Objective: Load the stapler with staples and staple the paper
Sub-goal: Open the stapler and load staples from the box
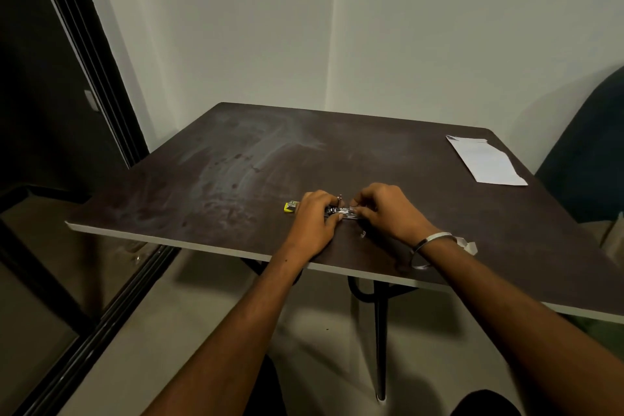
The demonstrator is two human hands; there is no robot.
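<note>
Between our two hands, near the front edge of the dark table [236, 159], lies the small metal stapler [341, 211], flat on the tabletop with a thin part standing up from it beside our left fingers. Our left hand [315, 223] is curled over the stapler's left end, fingers on top and thumb pressed against its near side, so it grips the body narrowly. Our right hand [388, 211] is closed on the stapler's right end, fingertips pinched together against the metal; whether they also hold staples we cannot tell, since that spot is too small and blurred.

Just beyond the left hand's knuckles, on its outer side, sits a little yellow staple box [291, 207], partly hidden by the fingers. Close to the right hand's heel a tiny pale scrap [363, 234] lies on the table. A metal bangle [430, 241] circles the right wrist, and just outside that wrist a crumpled white bit [467, 245] rests on the tabletop. Well away from the right hand, toward the far right corner of the table, the white paper [486, 160] lies flat, its top edge ragged.
</note>
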